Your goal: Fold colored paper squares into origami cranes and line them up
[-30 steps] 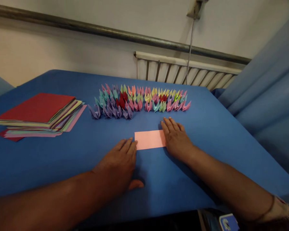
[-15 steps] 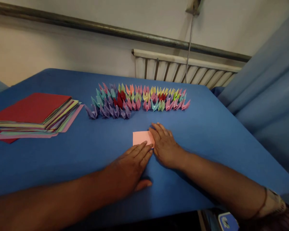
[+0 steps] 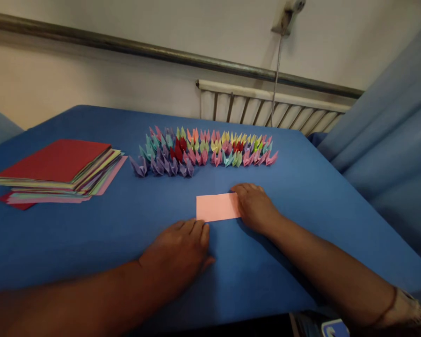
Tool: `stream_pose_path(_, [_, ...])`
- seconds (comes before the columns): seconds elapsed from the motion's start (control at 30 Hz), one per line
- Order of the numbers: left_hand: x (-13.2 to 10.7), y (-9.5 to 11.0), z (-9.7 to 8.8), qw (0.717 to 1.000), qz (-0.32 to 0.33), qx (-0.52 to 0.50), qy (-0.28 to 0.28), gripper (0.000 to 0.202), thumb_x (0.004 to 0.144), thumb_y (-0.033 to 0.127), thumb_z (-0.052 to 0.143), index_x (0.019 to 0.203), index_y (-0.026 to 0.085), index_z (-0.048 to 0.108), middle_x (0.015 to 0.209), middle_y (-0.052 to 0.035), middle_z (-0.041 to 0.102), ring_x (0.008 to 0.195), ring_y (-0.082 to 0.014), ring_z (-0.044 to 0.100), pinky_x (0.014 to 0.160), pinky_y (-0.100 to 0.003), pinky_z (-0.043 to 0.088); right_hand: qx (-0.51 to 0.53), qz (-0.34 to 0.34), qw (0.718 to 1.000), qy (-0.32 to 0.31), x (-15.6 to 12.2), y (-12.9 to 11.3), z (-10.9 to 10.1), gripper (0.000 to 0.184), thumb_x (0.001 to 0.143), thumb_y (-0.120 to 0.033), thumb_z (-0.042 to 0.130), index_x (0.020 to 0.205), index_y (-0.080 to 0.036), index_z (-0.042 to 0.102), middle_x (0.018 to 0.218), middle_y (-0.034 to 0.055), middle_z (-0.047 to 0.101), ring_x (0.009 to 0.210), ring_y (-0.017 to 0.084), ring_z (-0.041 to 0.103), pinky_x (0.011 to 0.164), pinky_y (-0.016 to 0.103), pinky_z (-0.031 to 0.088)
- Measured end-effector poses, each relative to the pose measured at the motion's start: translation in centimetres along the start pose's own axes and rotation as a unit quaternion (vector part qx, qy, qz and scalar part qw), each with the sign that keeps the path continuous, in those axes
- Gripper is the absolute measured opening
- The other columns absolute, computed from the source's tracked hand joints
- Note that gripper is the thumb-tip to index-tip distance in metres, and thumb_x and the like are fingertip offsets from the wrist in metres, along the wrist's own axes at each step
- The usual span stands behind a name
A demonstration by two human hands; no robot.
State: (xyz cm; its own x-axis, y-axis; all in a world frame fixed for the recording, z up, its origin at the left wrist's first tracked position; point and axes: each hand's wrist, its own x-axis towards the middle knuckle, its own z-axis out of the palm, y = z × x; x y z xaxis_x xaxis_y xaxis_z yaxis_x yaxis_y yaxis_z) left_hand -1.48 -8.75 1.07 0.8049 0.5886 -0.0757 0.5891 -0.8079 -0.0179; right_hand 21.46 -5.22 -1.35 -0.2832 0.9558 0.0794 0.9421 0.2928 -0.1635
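A folded pink sheet of origami paper lies flat on the blue table as a long rectangle. My right hand closes over its right end, with the fingers bent at the far edge and the thumb hidden. Below the paper's near left corner is my left hand. Its fingers are bent and touch the near edge, while the thumb sticks out apart on the table. Beyond the hands stand several rows of small folded paper cranes in purple, pink, red, yellow, green and blue.
A thick stack of coloured paper, red on top, sits at the left of the blue table. Behind are a wall pipe and a radiator. A blue curtain hangs at the right.
Both hands have moved apart: my right hand went right and my left hand drew back toward me, its fingers now bent. More of the pink paper shows as a longer rectangle.
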Motion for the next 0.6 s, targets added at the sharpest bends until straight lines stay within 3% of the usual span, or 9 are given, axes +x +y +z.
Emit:
stream_pose_path(0.1, [0.7,-0.2,0.9,0.996,0.033,-0.054,0.056,0.040,0.089,0.035,0.054,0.121,0.012,0.057,0.123,-0.0179,0.061,0.115,-0.0319,0.057,0.100,-0.047,0.043,0.021,-0.030,0.999,0.023,0.3,-0.4,0.2,0.036,0.096,-0.030,0.041,0.126,-0.017,0.055,0.119,0.0122,0.061,0.107,0.026,0.053,0.091,0.041,0.039])
stream_pose_path(0.2, [1.1,-0.4,1.8,0.988,0.089,-0.107,0.063,0.051,0.090,0.035,0.052,0.136,0.013,0.045,0.141,-0.0164,0.049,0.131,-0.0304,0.044,0.107,-0.045,0.037,0.025,-0.033,0.999,0.034,0.2,-0.5,0.4,0.037,0.093,-0.039,0.048,0.123,-0.017,0.057,0.112,0.0121,0.061,0.103,0.026,0.053,0.089,0.040,0.040])
stream_pose_path(0.4, [1.5,-1.1,1.7,0.990,0.079,-0.111,0.024,0.059,0.089,0.044,0.053,0.137,0.010,0.045,0.145,-0.0189,0.044,0.136,-0.0333,0.037,0.111,-0.049,0.031,0.033,-0.013,0.998,0.043,-0.1,-0.6,0.1,0.027,0.090,-0.034,0.053,0.108,-0.016,0.061,0.098,0.0100,0.064,0.092,0.024,0.056,0.084,0.037,0.042])
stream_pose_path(0.5, [1.7,-1.6,1.8,0.992,0.062,-0.102,0.051,0.058,0.090,0.043,0.051,0.138,0.012,0.044,0.143,-0.0176,0.047,0.136,-0.0336,0.038,0.110,-0.050,0.032,0.054,0.002,0.997,0.054,-0.2,-0.6,-0.4,0.017,0.088,-0.029,0.055,0.098,-0.017,0.061,0.091,0.0081,0.066,0.087,0.022,0.058,0.077,0.033,0.042])
stream_pose_path(0.6, [1.7,-1.7,1.8,0.986,0.053,-0.127,0.096,0.052,0.091,0.038,0.052,0.137,0.014,0.045,0.134,-0.0157,0.055,0.127,-0.0312,0.047,0.106,-0.048,0.038,0.102,0.022,0.992,0.066,-0.3,-0.6,-0.6,0.008,0.087,-0.024,0.053,0.085,-0.019,0.059,0.081,0.0036,0.065,0.073,0.017,0.058,0.065,0.028,0.040])
